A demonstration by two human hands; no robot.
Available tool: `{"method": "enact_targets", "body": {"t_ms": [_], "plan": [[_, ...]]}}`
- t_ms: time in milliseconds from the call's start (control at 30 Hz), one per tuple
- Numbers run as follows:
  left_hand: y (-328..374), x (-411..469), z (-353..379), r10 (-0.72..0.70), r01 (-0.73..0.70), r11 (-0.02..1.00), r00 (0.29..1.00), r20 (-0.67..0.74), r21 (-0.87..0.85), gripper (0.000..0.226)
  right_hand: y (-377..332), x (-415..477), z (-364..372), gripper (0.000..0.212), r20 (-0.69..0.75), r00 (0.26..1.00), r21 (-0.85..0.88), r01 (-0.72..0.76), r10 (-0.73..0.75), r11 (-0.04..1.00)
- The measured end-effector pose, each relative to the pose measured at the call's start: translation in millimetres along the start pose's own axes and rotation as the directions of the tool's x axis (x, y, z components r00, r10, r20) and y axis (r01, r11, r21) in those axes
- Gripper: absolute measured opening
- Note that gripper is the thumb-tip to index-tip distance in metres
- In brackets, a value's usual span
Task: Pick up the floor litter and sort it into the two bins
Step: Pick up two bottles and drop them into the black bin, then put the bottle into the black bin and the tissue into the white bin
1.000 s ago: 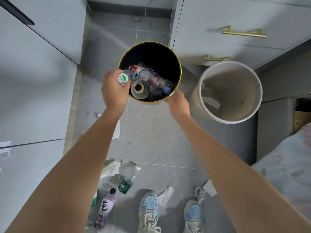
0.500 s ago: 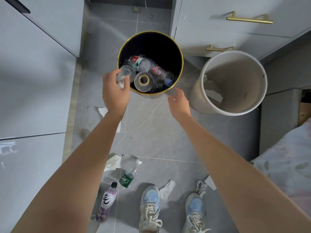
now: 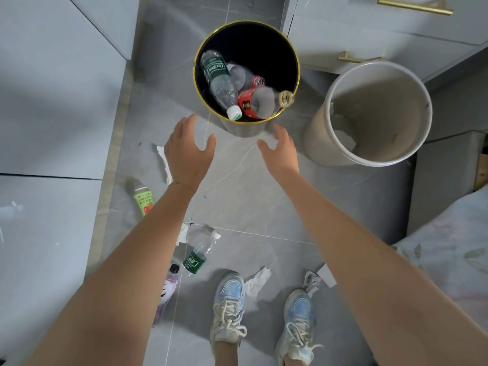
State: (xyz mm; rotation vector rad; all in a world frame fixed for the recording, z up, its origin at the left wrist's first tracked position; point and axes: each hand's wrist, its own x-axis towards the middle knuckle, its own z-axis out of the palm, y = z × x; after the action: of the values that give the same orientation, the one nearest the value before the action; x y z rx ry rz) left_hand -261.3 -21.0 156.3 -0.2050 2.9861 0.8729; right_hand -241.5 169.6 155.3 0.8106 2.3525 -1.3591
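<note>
While both your hands hover empty with fingers spread, left (image 3: 188, 151) and right (image 3: 281, 151), just short of the black bin (image 3: 290, 48), several bottles (image 3: 220, 83) already lie inside it and paper (image 3: 343, 136) sits in the white bin (image 3: 380, 162); three bottles (image 3: 198, 256) and paper scraps (image 3: 257, 281) are left on the floor

Home bedroom: grey cabinets w/ brass handles (image 3: 414, 6), tiled floor (image 3: 237, 186), bed edge (image 3: 449, 247).

Single head-worn wide-angle view: you look steeply down past your forearms at the grey tiled floor (image 3: 264, 196), standing height, sneakers at lower edge
</note>
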Motion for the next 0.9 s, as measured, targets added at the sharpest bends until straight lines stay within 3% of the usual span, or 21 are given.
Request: {"method": "enact_targets", "body": {"t_ms": [300,467,667,900], "plan": [[-45,-56,11,0.009,-0.023,0.984,0.997,0.081,0.175,0.062,30,-39,29,0.063,0.094,0.990,-0.210,0.123,-0.105,0.970],[-75,-80,15,-0.003,-0.015,0.977,0.996,0.085,0.214,0.065,46,-54,52,0.067,0.133,0.971,-0.369,0.233,-0.197,0.900],[-123,-114,21,-0.099,0.060,0.960,0.986,0.134,0.273,0.068,66,-65,84,0.072,0.274,0.939,-0.541,0.330,-0.210,0.774],[-197,-146,31,-0.167,0.123,0.941,0.979,0.116,0.316,0.069,78,-59,137,0.074,0.387,0.898,-0.610,0.420,-0.209,0.673]]}}
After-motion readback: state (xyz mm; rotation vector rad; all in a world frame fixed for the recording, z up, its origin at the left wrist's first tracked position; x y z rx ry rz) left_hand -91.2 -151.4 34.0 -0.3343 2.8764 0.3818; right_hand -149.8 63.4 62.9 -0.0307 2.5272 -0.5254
